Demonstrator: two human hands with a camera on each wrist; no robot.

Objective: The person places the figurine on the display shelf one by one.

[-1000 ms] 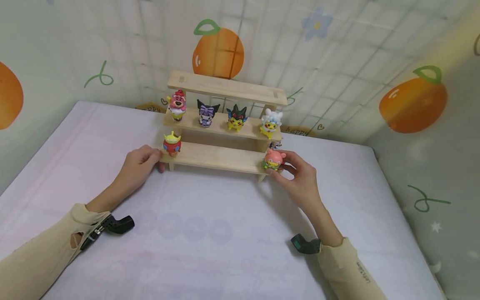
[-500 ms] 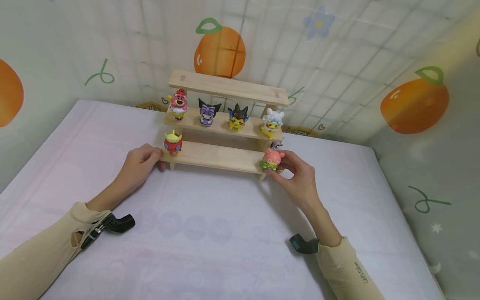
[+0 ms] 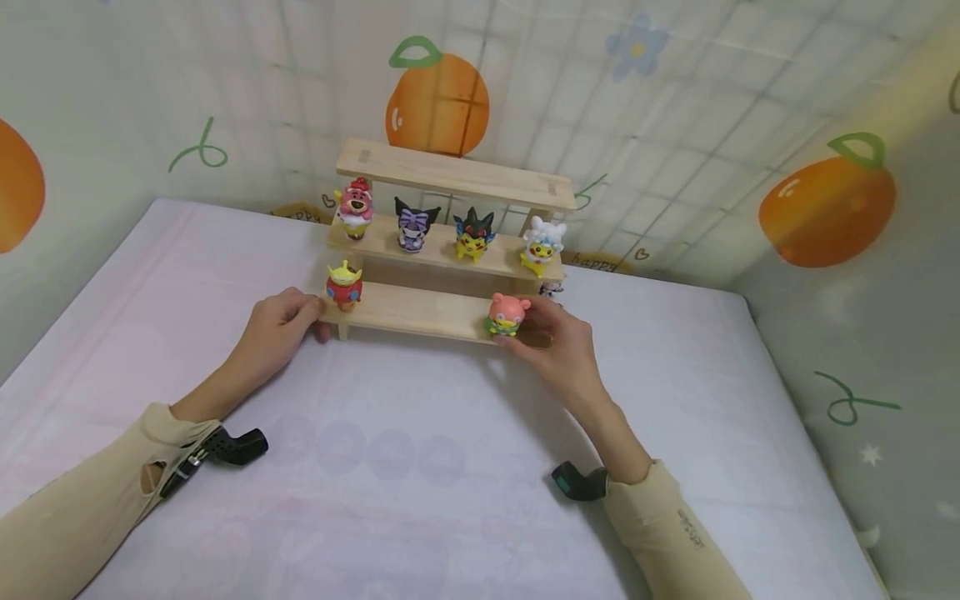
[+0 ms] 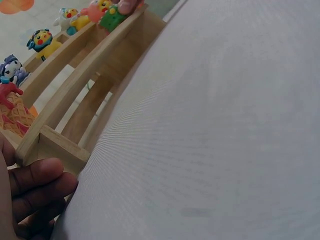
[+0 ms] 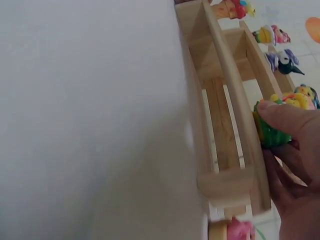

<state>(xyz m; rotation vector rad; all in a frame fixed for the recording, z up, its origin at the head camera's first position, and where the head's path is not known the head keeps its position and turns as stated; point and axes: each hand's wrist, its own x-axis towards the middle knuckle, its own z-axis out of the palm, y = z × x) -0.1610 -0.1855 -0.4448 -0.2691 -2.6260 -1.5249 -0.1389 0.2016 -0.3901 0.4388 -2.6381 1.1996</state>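
Observation:
My right hand (image 3: 562,342) pinches a figurine with a pink round-eared head and green body (image 3: 506,315) between thumb and fingers. It is at the bottom step of a wooden tiered display shelf (image 3: 427,310), right of the middle. In the right wrist view the thumb lies on the figurine's green body (image 5: 272,127). My left hand (image 3: 283,329) holds the left end of the bottom step. In the left wrist view its curled fingers (image 4: 45,177) are at the board's end. A red figurine with a yellow-green head (image 3: 344,287) stands on that end.
On the middle step stand a pink bear figurine (image 3: 354,208), a purple-and-black one (image 3: 413,227), a yellow one with a black hood (image 3: 473,235) and a yellow one with a white hood (image 3: 542,246). Another small figurine (image 3: 551,288) shows partly behind the right end. A patterned curtain (image 3: 675,167) hangs behind.
My right hand has moved left along the bottom step with the pink-headed figurine, from the right end toward the middle. The left hand has stayed in place.

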